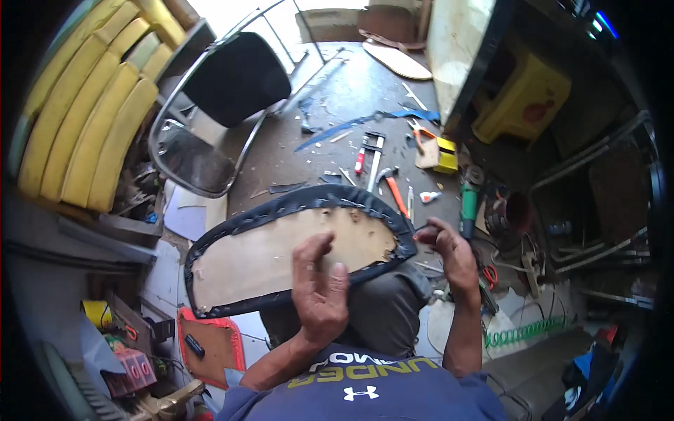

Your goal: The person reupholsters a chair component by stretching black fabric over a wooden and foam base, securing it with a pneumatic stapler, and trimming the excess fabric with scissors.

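Across my lap lies a chair pad (246,263), its pale wooden board facing up and black covering folded over the rim all round. The board has a few holes and torn spots near its right end. My left hand (319,291) is over the middle of the board, fingers bent and thumb apart, holding nothing. At the pad's right end, my right hand (453,256) has its fingers curled in a pinch beside the black edge. Something small and dark shows at those fingertips, too small to name.
On the floor ahead lie a hammer (397,193), a clamp (375,161), pliers (420,133), a yellow box (444,154) and a green angle grinder (468,203). A metal-framed chair (235,77) stands ahead left, near stacked yellow pads (91,112). A red-edged pad (214,351) lies lower left.
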Tool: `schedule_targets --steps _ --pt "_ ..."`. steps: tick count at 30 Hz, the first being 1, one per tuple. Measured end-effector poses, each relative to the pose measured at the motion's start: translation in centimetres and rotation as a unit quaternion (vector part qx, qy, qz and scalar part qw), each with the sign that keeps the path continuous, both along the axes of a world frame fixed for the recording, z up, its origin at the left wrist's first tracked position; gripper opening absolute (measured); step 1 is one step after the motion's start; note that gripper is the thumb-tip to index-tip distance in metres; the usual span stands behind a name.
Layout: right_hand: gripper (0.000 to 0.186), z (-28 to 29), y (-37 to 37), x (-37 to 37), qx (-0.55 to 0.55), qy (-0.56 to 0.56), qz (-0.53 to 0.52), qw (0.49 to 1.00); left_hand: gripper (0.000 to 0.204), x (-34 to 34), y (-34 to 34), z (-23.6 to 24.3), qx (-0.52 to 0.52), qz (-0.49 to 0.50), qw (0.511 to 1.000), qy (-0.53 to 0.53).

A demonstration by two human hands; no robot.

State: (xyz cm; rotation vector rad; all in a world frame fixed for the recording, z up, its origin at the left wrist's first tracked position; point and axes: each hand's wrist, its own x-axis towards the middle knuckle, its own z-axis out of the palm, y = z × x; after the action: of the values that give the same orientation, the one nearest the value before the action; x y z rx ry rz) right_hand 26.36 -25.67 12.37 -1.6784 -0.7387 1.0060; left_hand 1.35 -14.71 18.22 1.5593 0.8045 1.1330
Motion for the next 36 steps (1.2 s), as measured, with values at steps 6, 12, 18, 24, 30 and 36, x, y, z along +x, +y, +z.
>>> schedule_targets --steps 6,12,18,24,30,36 --pt "0.046 5.1 5.7 -5.4 0.098 0.082 -0.019 0.992 0.041 -6.0 4.0 4.6 0.211 -0.031 0.972 0.094" --pt "0.055 3.1 0.5 4.3 0.278 -0.23 -0.208 0.909 0.045 -22.4 15.8 -1.2 0.054 0.36 0.931 -0.008" --pt "0.034 9.3 -0.3 0.5 0.236 -0.213 -0.398 0.861 0.082 -26.0 31.3 -20.0 -0.088 0.285 0.93 0.214" --pt "0.028 8.1 -1.5 -1.7 0.076 -0.469 -0.318 0.821 0.065 -22.8 41.2 -24.4 -0.147 0.212 0.966 0.009" --pt "0.028 7.7 -2.7 -3.4 0.111 -0.314 -0.362 0.871 0.03 -17.3 39.0 -18.7 -0.038 0.234 0.971 -0.03" --pt "0.026 7.2 -3.9 -2.6 0.136 -0.327 -0.37 0.859 0.022 -16.8 36.9 -1.3 0.107 0.257 0.959 -0.048"
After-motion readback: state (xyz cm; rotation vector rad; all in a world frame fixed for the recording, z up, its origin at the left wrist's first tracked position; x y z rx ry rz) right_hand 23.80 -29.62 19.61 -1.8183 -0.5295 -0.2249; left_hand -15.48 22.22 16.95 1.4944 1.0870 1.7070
